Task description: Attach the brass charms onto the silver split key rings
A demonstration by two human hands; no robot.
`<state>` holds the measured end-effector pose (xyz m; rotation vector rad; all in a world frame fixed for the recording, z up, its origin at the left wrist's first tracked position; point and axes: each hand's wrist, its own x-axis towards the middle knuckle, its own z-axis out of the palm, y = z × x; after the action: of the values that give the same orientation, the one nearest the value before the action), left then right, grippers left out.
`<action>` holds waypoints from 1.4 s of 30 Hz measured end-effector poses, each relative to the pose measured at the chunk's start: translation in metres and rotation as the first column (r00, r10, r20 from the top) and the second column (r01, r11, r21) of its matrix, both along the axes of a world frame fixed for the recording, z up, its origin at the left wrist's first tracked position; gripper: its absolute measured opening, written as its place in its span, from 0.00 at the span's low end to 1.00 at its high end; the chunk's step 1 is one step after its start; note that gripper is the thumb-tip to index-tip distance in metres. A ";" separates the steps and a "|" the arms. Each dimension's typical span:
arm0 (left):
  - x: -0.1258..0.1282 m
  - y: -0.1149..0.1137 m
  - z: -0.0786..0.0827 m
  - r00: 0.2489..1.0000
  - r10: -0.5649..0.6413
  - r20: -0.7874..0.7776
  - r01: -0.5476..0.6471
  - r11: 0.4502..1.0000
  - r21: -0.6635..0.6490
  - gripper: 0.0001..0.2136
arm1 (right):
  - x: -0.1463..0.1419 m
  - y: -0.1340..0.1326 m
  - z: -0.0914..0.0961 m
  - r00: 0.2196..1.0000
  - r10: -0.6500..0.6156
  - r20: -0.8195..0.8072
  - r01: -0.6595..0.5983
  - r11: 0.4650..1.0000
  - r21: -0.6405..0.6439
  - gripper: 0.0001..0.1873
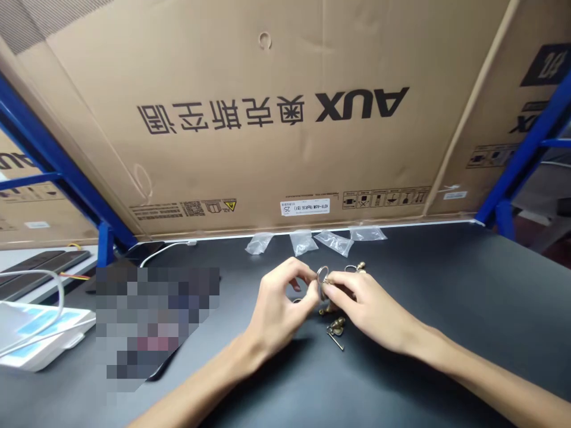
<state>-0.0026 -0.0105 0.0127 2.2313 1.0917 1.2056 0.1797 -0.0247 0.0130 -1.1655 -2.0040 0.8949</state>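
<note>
A silver split key ring [319, 274] is held above the black tabletop between my two hands. My left hand [279, 306] pinches its left side between thumb and fingers. From the other side, the closed thumb and fingers of my right hand [375, 309] grip the ring's right edge; whatever small part sits under those fingertips is mostly hidden. Below, a bronze-coloured pendant [338, 326] with a thin metal bar lies on the table. Behind my right hand, another brass-coloured charm [361, 266] with a ring shows in part.
Several small clear plastic bags [333, 242] lie along the back edge. Behind them stands a large cardboard box [232, 160] between blue metal posts. At left are a pixelated flat item [156, 321], a white cable [163, 252] and a white box [49, 342].
</note>
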 end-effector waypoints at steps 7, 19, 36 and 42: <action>-0.014 0.017 -0.003 0.923 0.084 -0.376 0.161 0.804 0.573 0.04 | 0.004 0.000 0.004 0.945 0.130 -0.299 -0.223 0.927 -0.302 0.18; 0.002 0.002 0.000 0.996 -0.059 0.070 0.082 0.914 -0.398 0.15 | 0.009 0.001 0.009 0.985 0.141 -0.095 -0.159 0.964 -0.215 0.17; -0.002 0.009 -0.005 0.999 -0.042 -0.033 0.050 0.958 0.281 0.07 | 0.003 -0.001 0.002 0.928 0.131 -0.350 -0.294 0.834 -0.467 0.18; -0.018 0.027 -0.015 0.922 0.046 -0.385 0.164 0.854 0.494 0.12 | 0.005 -0.003 0.009 0.991 0.127 -0.041 -0.133 0.961 -0.241 0.19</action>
<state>-0.0206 0.0170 -0.0021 2.9993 0.8815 1.1653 0.1846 -0.0273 0.0216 -1.1550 -2.0100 1.2455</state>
